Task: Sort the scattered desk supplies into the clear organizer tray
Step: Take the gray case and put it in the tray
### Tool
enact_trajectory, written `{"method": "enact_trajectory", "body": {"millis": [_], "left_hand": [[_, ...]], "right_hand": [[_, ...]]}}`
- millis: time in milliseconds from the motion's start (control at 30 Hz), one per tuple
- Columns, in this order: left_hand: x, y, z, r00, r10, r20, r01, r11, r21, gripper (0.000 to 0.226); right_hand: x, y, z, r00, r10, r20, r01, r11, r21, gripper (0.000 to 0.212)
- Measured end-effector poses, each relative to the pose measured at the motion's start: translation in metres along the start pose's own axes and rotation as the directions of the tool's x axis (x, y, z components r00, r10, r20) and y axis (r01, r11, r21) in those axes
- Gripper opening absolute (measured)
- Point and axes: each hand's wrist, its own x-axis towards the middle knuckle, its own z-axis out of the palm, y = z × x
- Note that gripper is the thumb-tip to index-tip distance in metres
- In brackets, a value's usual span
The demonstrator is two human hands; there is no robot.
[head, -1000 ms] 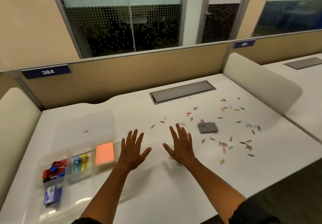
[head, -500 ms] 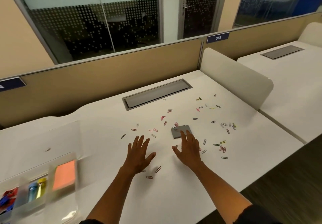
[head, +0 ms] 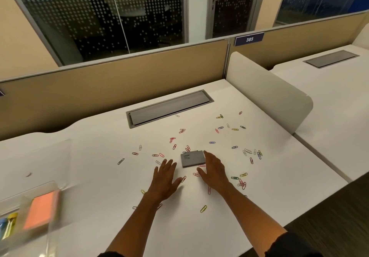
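Fingers: both your hands lie flat, fingers spread, holding nothing; left hand [head: 166,178], right hand [head: 214,171] flank the grey box [head: 193,158] mid-desk [head: 95,157].
Box: looks light and stiff; take its short sides. Long axis runs left-right.
Paper clips [head: 219,128]: scattered; thin, slippery, pinch or sweep.
Organizer tray [head: 52,184]: far left.

Two bare forearms, no watch-like or ring-like item visible on either. Left hand [head: 165,178] bare, right hand [head: 214,171] bare. Dark, near-black sleeve [head: 289,244] covers right upper arm, hem ending just above elbow. Sliver of same dark fabric at left arm's lower edge.
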Motion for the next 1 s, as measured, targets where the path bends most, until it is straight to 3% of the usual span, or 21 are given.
{"method": "enact_trajectory", "body": {"millis": [200,400,500,667,767,1000], "left_hand": [[0.017,0.022,0.006,0.992,-0.102,0.068,0.115,0.967,-0.226,0.067],[0.028,0.042,0.007,0.986,-0.168,0.017,0.156,0.869,-0.47,0.068],[0.027,0.049,0.003,0.973,-0.23,-0.034,0.159,0.766,-0.622,0.063],[0.022,0.044,-0.004,0.924,-0.382,0.019,0.222,0.498,-0.838,0.064],[0.017,0.035,-0.003,0.892,-0.452,0.0,0.221,0.436,-0.872,0.052],[-0.001,0.023,0.001,0.87,-0.49,-0.057,0.189,0.438,-0.879,0.026]], "right_hand": [[0.017,0.006,-0.001,0.999,-0.037,-0.006,0.037,0.999,0.038,0.066],[0.018,0.006,0.001,0.998,-0.055,-0.036,0.06,0.988,0.143,0.06],[0.015,0.003,0.0,0.999,-0.029,-0.038,0.037,0.971,0.235,0.058],[0.008,-0.009,-0.003,0.999,0.004,-0.05,0.014,0.934,0.356,0.054],[0.001,-0.016,-0.002,0.997,0.019,-0.072,0.012,0.914,0.406,0.047],[-0.017,-0.036,-0.002,0.986,0.114,-0.118,-0.039,0.863,0.504,0.036]]}}
